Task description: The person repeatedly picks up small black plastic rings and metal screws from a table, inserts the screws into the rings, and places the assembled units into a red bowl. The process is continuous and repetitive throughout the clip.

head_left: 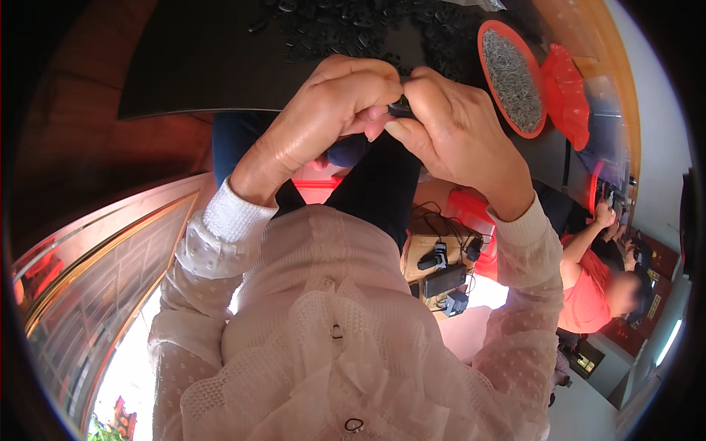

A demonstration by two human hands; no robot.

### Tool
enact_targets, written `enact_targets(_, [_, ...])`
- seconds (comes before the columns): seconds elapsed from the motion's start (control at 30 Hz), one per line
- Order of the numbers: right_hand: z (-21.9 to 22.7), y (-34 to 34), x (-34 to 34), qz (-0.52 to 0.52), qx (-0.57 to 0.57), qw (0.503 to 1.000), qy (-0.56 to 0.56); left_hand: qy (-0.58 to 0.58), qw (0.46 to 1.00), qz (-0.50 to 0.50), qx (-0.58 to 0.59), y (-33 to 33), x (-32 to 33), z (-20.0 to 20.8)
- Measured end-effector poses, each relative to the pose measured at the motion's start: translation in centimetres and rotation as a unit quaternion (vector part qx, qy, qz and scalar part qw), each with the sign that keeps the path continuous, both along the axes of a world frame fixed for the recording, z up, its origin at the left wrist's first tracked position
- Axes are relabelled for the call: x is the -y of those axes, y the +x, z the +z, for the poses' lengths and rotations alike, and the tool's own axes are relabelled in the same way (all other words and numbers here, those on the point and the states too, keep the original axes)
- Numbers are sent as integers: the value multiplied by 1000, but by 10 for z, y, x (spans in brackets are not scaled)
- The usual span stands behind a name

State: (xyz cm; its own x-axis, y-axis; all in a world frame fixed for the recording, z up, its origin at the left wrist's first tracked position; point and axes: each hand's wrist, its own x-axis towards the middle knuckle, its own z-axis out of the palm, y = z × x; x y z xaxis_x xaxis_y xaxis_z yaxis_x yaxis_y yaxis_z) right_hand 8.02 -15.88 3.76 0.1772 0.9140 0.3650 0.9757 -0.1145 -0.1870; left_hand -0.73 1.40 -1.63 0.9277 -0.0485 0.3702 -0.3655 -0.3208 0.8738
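**Part, small, black, plastic-looking [401,109]: two-hand pinch**

Left hand [346,95] and right hand [460,121] grasp it between them, near the edge of the dark flat table [195,77]. Beyond: heap of small black pieces [334,29]. Rightward: round orange-red bowl [482,55] of thin silvery pins [512,77]. Risk, judged: uneven pinch pressure could shoot it lapward; fingers mostly hide it.

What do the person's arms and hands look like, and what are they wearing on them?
The left hand and right hand are bare, with no gloves. Both arms wear long, loose, pale, see-through sleeves sprinkled with little dots. The sleeves gather into snug, textured, whitish cuffs at the wrists.
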Motion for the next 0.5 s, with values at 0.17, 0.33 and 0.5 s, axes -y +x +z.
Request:
enact_targets(0.17, [-1,0,-5,-6,21,1000,1,45,995,19,86,3,-3,-10])
enact_targets(0.33, [3,-2,-4,-3,13,1000,0,-78,996,-22,36,7,5,0])
enact_targets(0.5, [1,-6,18,-53,-129,990,27,-324,912,-99,-230,3,12,16])
